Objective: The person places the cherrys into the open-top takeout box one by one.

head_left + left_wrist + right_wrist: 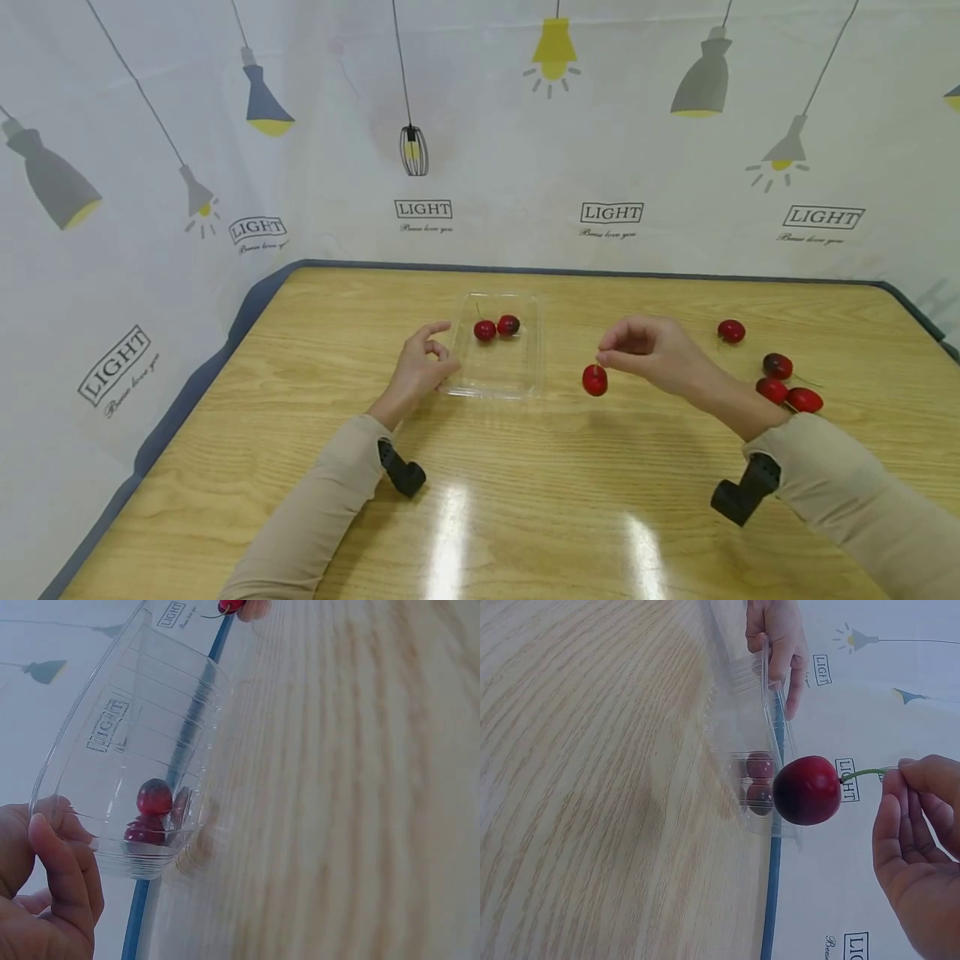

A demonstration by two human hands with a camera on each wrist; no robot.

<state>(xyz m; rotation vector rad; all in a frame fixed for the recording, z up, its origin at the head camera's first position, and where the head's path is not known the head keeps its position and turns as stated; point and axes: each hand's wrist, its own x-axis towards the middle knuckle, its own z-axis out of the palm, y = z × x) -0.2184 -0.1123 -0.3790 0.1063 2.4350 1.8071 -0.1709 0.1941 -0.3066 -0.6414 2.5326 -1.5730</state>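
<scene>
A clear plastic container (pixel 495 371) stands on the table with two dark red cherries (pixel 485 331) inside, towards its far end. My left hand (pixel 423 364) grips the container's left rim between thumb and fingers, as the left wrist view shows at close range. To the right of the container, my right hand (pixel 651 354) pinches a green stem (pixel 866 773) between thumb and fingertips. From that stem a red cherry (pixel 807 790) hangs above the table, its side darker in the right wrist view.
On the right of the table lie several more cherries: a single cherry (pixel 731 332) farther back and a cluster with a dark-topped cherry (pixel 777 365) beside my right forearm. A white curtain (pixel 495 142) printed with lamps borders the wooden table (pixel 540 492).
</scene>
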